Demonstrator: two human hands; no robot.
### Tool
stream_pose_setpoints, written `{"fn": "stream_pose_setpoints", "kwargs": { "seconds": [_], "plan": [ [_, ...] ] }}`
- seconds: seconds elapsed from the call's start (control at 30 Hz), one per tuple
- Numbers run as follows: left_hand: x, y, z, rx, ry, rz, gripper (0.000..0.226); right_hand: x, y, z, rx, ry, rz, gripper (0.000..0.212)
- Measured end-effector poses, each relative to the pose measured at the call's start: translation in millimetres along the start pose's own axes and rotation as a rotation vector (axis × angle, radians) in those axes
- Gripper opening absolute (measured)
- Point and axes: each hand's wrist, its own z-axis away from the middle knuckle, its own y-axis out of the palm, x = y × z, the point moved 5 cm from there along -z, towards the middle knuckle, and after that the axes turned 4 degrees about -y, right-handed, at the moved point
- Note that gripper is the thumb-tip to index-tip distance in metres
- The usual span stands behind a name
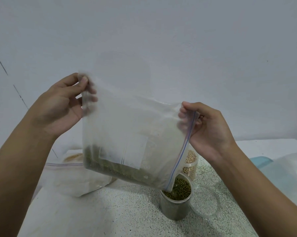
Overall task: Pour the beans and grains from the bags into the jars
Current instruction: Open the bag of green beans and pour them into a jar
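A clear zip bag [132, 127] hangs tilted above the counter, with green mung beans gathered along its lower edge. My left hand [58, 106] pinches its upper left corner. My right hand [207, 127] pinches the zipper edge at the right. The bag's lower right corner dips into an open clear jar [176, 200] that is nearly full of green beans. Just behind it stands a second clear jar [189, 163] filled with pale soybeans, partly hidden by the bag.
A round clear lid [206, 201] lies right of the green bean jar. Another zip bag [75, 177] with pale grain lies at the left on the speckled counter [127, 211]. A teal lid [259, 162] and an empty clear bag [284, 171] sit at the right.
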Motion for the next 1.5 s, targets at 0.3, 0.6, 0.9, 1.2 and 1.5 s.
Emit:
{"fn": "stream_pose_setpoints", "kwargs": {
  "seconds": [0.3,0.6,0.9,1.2,1.5],
  "plan": [
    [1,-2,-2,-0.001,-0.007,-0.023,0.019,-3,-1,-6,-0.012,-0.013,-0.019,0.017],
    [4,-1,0,-0.014,-0.004,-0.013,0.018,-4,-3,-11,-0.010,-0.026,-0.025,0.017],
    [1,-1,0,-0.021,0.014,-0.025,0.018,-5,-2,-10,0.006,-0.028,-0.023,0.010],
    [1,-3,-2,-0.032,0.016,-0.027,0.025,-6,-2,-12,0.013,-0.021,-0.010,0.009],
    [5,-2,-6,-0.027,0.008,-0.010,0.020,-4,-4,-17,-0.009,-0.033,-0.005,0.004]
  ]
}}
